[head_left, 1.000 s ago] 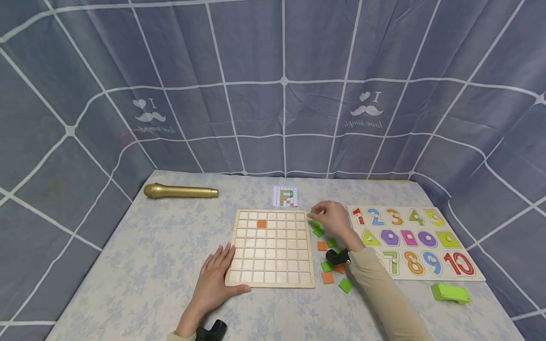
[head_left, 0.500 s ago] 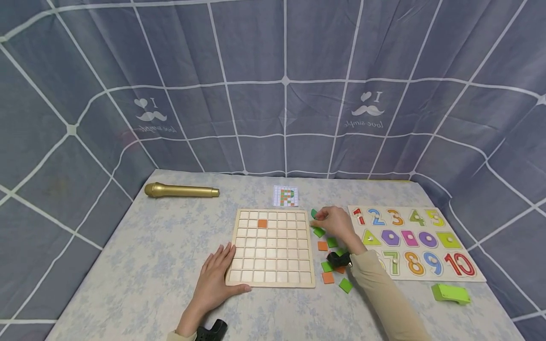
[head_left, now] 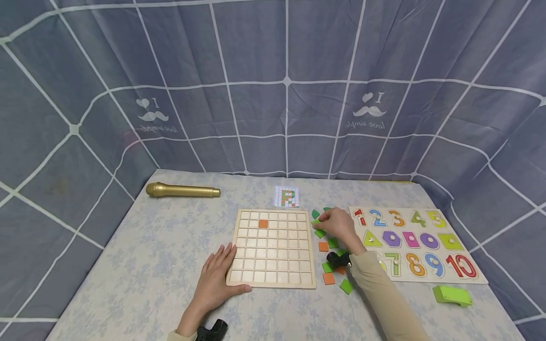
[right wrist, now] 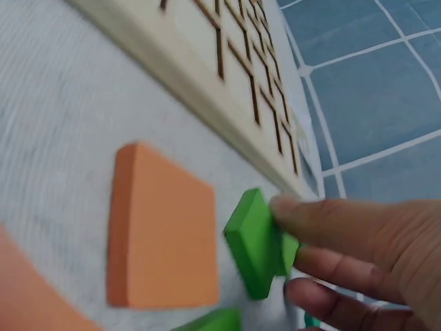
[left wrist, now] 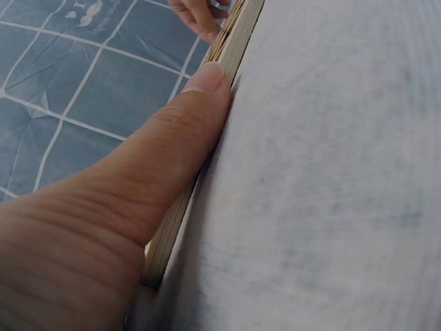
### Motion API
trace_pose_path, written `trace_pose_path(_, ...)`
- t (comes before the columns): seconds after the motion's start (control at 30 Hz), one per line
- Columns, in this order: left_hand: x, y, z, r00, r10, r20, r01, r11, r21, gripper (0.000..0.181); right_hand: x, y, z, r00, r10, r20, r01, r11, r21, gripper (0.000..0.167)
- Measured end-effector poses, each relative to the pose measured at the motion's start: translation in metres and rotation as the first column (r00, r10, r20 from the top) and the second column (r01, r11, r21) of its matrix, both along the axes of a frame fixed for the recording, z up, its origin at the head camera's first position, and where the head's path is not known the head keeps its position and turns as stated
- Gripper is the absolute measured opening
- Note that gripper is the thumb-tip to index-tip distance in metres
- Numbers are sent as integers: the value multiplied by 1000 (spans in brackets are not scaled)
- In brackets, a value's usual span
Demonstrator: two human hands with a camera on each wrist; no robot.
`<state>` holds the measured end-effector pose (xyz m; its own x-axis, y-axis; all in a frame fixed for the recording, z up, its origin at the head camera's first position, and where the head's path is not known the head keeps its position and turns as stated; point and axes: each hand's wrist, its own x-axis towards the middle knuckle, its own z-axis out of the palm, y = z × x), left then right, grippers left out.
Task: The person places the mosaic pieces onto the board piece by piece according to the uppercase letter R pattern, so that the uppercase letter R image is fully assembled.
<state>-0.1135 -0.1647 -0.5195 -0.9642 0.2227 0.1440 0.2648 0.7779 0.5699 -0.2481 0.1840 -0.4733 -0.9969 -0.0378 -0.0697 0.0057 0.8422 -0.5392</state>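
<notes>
My left hand (head_left: 214,282) rests at the lower left corner of a wooden grid board (head_left: 271,254). Its fingers lie straight along the left side, and in the left wrist view the thumb (left wrist: 165,152) presses the front edge. One orange square tile (head_left: 263,223) sits in the board's upper grid. Just right of the board, my right hand (head_left: 338,224) pinches a green tile (right wrist: 289,254) between thumb and fingertips, low over the tabletop. Another green tile (right wrist: 252,241) and an orange tile (right wrist: 169,227) lie close by in the right wrist view.
A pattern card (head_left: 286,196) lies behind the board. Loose green and orange tiles (head_left: 329,278) are scattered along its right side. Further right are a number puzzle (head_left: 415,228) and a green block (head_left: 452,295). A gold microphone (head_left: 183,190) lies at the back left.
My right hand has let go of a dark green piece at the far end of the scattered tiles and moved slightly nearer, onto a lighter green tile. The left hand stays put.
</notes>
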Motion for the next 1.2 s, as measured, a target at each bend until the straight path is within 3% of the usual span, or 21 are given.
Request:
trace_pose_path(0.37, 1, 1, 1, 1000, -5, -3, 5, 1000, 9, 112, 1, 3, -6, 999, 7, 40, -2, 995, -103, 22)
trace_pose_path(0.67, 2, -1, 0, 998, -5, -59, 5, 1000, -8, 111, 5, 0, -5, 992, 43, -117, -58, 991, -122, 11)
trace_pose_path(0.93, 1, -1, 1, 1000, -3, -31, 3, 1000, -9, 112, 9, -38, 3, 978, 80, -194, -119, 973, -200, 10)
trace_pose_path(1.2, 2, 0, 1, 999, -2, -50, 1, 1000, -16, 110, 9, -84, 1, 953, 226, -203, -273, 931, -244, 9)
